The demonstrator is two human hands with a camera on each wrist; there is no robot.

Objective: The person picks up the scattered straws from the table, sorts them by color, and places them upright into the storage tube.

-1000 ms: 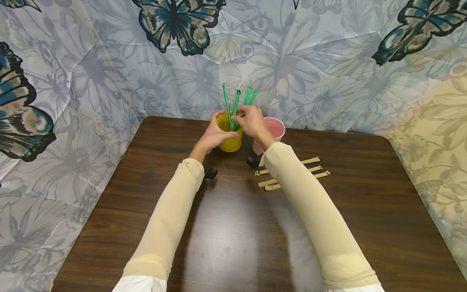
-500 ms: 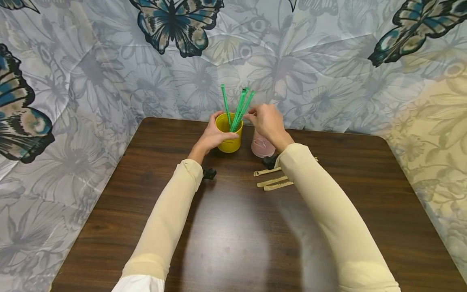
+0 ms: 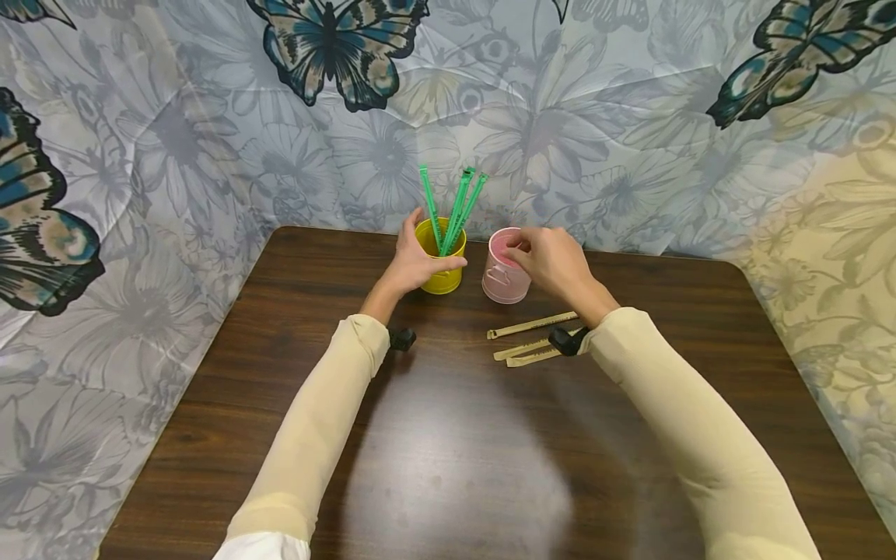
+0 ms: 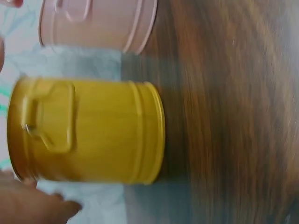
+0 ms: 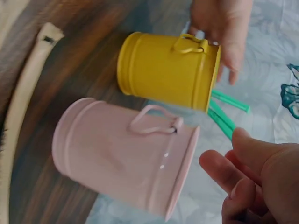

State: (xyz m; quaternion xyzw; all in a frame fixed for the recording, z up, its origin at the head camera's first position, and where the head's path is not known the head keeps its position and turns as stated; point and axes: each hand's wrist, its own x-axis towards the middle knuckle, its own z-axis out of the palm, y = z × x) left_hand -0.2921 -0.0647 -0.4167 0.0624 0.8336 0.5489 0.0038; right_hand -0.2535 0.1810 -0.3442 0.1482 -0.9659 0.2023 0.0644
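Observation:
My left hand (image 3: 413, 260) is spread around the small yellow metal bucket (image 3: 441, 281), thumb along the near side and fingers at the left rim. Several slim green straws (image 3: 428, 198) lean out of the bucket. My right hand (image 3: 556, 260) hovers at the right rim of the pink bucket (image 3: 505, 281). In the right wrist view, the right thumb (image 5: 261, 151) and loosely bent fingers have nothing between them, just past the pink rim. The left wrist view shows the yellow bucket (image 4: 103, 130) standing upright on the table, left fingers (image 4: 32, 200) beside its rim.
Three tan paper-wrapped straws (image 3: 532, 325) lie on the dark wooden table (image 3: 448, 467) in front of the pink bucket, partly hidden by the right wrist. A patterned butterfly cloth (image 3: 378, 148) hangs behind the table's back edge.
My right hand has let go of the green straws and moved right, past the pink bucket's opening. The left thumb and fingers have spread slightly wider around the yellow bucket.

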